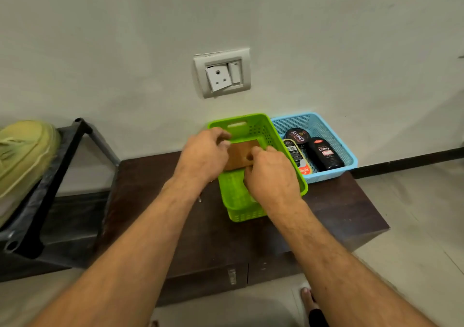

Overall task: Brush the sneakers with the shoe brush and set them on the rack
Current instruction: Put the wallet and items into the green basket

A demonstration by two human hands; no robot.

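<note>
A brown wooden shoe brush (240, 154) lies in the green plastic basket (253, 126) on the dark low cabinet (206, 226). My left hand (203, 156) curls round the brush's left end. My right hand (271, 176) pinches its right edge, fingers bent over the wood. The bristles are hidden. A yellow-green sneaker (22, 156) sits on the black metal rack (57, 176) at the far left, partly cut off by the frame edge.
A blue basket (334, 136) with shoe polish bottles and a tin stands right of the green one, against the wall. A wall socket (222, 73) hangs above. Tiled floor lies to the right, and a bare foot (307, 299) shows at the bottom.
</note>
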